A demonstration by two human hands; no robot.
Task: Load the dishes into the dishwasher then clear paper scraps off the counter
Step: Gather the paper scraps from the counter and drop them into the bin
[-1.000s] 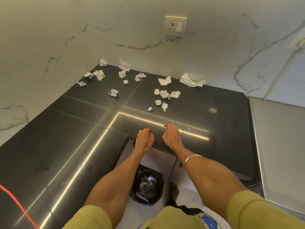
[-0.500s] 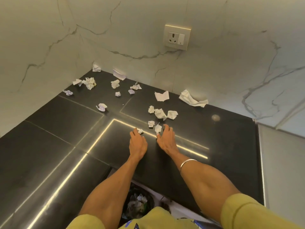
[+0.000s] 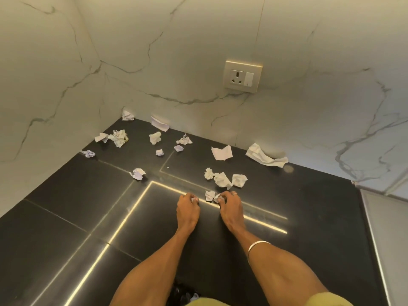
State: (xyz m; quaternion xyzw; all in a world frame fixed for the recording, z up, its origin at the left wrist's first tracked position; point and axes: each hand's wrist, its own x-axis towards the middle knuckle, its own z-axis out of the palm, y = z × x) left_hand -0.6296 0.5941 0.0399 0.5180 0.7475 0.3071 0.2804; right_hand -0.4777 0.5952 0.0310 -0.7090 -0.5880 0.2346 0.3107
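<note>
**Black bench, both hands on paper scraps**

Dark bench [image 3: 66, 217] in a marble-walled corner carries the work. Left hand [image 3: 187, 209] curls its fingers round a small white scrap [image 3: 194, 199]. Right hand [image 3: 230, 208], ringed, pinches another scrap [image 3: 217, 198], with a third piece [image 3: 209, 195] just beside it. More crumpled scraps [image 3: 223, 179] lie beyond, toward the wall socket [image 3: 242, 76].

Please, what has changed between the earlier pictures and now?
Both hands went from the counter's near edge forward to the nearest scraps. The left hand now pinches a small scrap; the right hand closes its grip on another. The farther scraps stayed as they were.
</note>
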